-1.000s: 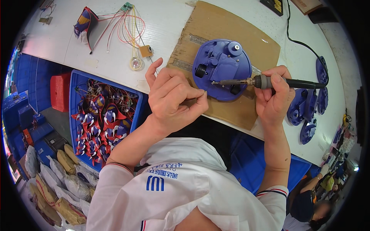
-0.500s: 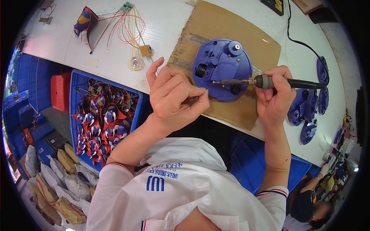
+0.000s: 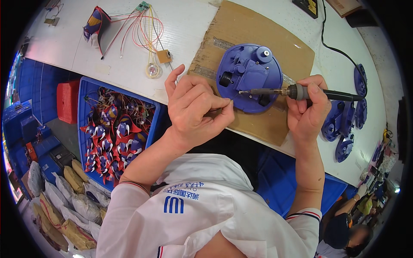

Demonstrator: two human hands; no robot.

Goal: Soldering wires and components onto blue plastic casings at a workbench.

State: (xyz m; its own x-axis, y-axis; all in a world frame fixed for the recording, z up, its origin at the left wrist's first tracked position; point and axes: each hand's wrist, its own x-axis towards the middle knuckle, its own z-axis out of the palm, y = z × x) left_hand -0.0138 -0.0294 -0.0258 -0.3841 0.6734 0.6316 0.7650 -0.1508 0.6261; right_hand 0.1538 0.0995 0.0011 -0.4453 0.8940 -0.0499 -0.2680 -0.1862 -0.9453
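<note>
**soldering iron held over blue-violet plastic housing**

the rounded blue-violet plastic housing (image 3: 251, 77) lies on a flat brown cardboard sheet (image 3: 275, 26), which rests on the white worktop (image 3: 183, 30). the housing's moulded posts and recesses face up; a black cylindrical part (image 3: 225, 78) sits at its left side.

the right hand (image 3: 306, 109) grasps the black-handled soldering iron (image 3: 297, 91) and points it leftward. the tip is above the near left portion of the housing; whether it touches the surface cannot be told. a black cable (image 3: 333, 46) runs over the worktop on the right.

the left hand (image 3: 195, 109) is at the near left edge of the housing. thumb and forefinger are pressed together, and the little finger is raised. whether a thin item is pinched between them cannot be told.

left of the cardboard sheet, a blue, yellow and red toy shell (image 3: 97, 28) is near a green circuit board (image 3: 142, 6) with red and yellow wires. similar blue-violet plastic parts (image 3: 332, 120) stand at the right edge of the worktop. below the worktop, a blue plastic crate (image 3: 152, 124) contains multicoloured toy shells (image 3: 116, 133) and wired boards.
</note>
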